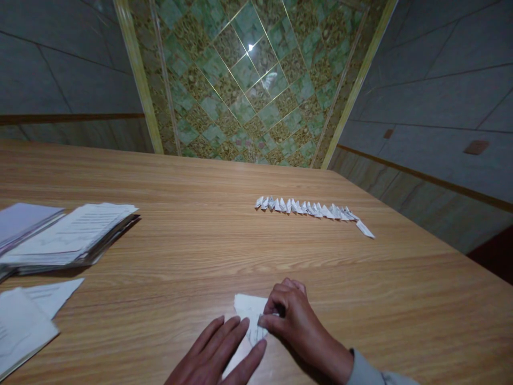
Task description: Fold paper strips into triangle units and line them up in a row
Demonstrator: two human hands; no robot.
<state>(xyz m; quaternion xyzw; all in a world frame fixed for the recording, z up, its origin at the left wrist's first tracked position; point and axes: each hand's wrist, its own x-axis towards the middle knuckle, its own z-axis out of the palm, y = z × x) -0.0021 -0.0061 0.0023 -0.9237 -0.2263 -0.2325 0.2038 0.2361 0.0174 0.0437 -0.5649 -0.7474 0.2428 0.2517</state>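
Note:
A small folded piece of white paper [252, 306] with print on it lies on the table near its front edge. My left hand [218, 347] rests on its lower left part, fingers stretched out and thumb apart. At the paper's right side, my right hand [294, 318] pinches a folded flap between thumb and fingers. Part of the paper is hidden beneath both hands. Farther back stands a row of small folded paper pieces [306, 207], and one flatter folded strip [365, 229] lies at its right end.
At the left is a stack of printed papers [76, 232] beside a purple-covered booklet [26, 219]. Loose sheets [28, 326] lie in front of them. The wooden table [180, 240] reaches back toward a green patterned tile wall [244, 107].

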